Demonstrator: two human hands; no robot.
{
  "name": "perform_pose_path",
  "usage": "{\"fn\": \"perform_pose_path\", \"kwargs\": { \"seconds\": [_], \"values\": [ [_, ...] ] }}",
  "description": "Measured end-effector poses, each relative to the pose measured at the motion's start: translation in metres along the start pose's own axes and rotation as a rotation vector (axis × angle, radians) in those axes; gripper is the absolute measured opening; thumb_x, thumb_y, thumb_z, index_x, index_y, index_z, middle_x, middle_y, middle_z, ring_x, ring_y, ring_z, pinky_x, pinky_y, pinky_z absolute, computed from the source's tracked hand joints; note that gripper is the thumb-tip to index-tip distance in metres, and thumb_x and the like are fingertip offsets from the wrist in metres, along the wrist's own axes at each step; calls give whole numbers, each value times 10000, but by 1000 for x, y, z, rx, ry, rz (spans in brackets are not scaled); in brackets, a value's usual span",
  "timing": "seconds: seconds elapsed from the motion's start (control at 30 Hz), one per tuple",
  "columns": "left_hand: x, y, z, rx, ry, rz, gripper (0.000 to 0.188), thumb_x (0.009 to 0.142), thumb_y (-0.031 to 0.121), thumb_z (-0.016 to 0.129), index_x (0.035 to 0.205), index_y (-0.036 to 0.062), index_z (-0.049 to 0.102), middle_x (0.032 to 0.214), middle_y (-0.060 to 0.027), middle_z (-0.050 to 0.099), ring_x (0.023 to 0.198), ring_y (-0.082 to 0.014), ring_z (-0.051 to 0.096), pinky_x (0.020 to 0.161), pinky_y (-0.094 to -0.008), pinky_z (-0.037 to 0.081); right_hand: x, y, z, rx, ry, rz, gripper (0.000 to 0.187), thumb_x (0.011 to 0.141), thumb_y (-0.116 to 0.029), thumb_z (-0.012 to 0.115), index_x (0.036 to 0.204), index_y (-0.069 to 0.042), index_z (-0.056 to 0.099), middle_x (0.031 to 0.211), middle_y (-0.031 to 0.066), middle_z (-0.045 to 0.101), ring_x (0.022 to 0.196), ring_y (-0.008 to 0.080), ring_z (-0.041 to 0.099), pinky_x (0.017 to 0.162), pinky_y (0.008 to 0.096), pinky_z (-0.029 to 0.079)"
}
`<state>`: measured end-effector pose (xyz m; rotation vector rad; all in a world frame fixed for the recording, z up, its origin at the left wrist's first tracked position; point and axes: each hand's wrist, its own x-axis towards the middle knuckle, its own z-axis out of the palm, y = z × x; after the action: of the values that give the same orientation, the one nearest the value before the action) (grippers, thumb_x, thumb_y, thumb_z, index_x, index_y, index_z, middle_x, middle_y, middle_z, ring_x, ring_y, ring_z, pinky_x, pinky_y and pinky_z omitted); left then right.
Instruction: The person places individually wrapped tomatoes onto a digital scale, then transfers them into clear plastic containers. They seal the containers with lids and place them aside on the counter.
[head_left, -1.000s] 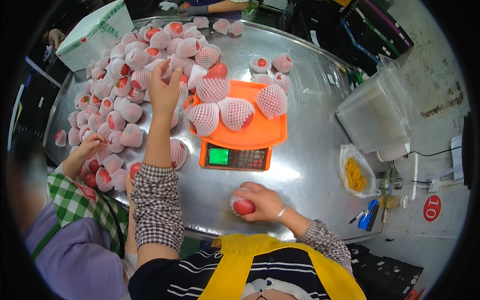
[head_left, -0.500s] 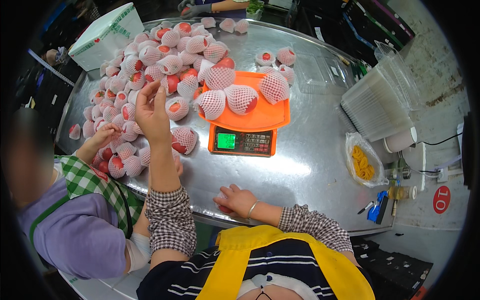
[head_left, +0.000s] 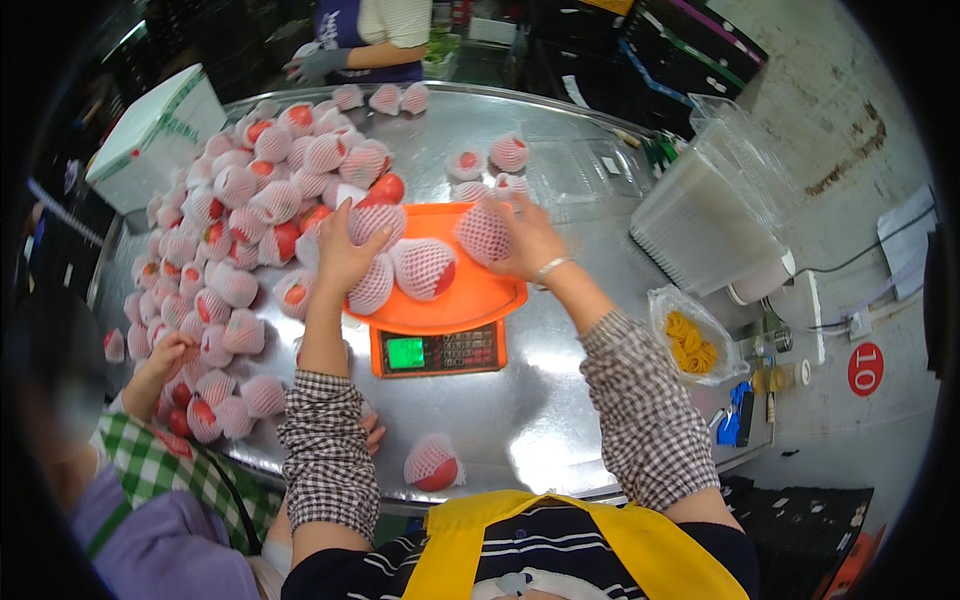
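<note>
Overlapping one netted fruit [head_left: 481,232], the right hand [head_left: 532,242] hides its edge

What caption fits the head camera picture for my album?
Left hand and right hand at netted fruit on an orange tray, beside a big fruit pile.

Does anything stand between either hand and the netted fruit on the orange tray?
Nothing visible does: the right hand is against the right-hand fruit on the orange tray, the left hand against the upper-left fruit.

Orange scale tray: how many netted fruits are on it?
4: one fruit by the left hand, one front left, one central, one by the right hand; more may be hidden.
</note>
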<state>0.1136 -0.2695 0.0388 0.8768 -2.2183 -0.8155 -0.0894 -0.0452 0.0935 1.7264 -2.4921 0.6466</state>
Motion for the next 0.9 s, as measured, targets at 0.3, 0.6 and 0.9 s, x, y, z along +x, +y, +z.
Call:
{"fn": "perform_pose_path", "kwargs": {
  "seconds": [0.3,0.6,0.9],
  "values": [
    [21,-19,-28,-26,-318,1,704,783,258,714,1367,7,411,1292,-193,512,1175,-286,511,999,-367,393,20,-17,71,331,32,-22,773,565,-266,822,1269,-199,508,1318,192,449,1201,389,456,985,458,419],
    [19,11,-10,-153,-454,41,717,780,159,700,1402,19,373,1313,-175,502,1182,-264,505,1006,-358,395,-26,149,-214,-424,668,293,608,693,-320,771,1206,-81,551,1256,126,536,1182,316,485,974,435,395],
    [-8,-8,-36,-88,-195,-148,748,847,235,668,1449,20,280,1451,-181,372,1287,-293,421,1028,-379,378,-124,137,-192,-650,39,124,67,802,-97,531,827,-121,589,687,84,622,641,276,634,524,427,481]
  ]
}}
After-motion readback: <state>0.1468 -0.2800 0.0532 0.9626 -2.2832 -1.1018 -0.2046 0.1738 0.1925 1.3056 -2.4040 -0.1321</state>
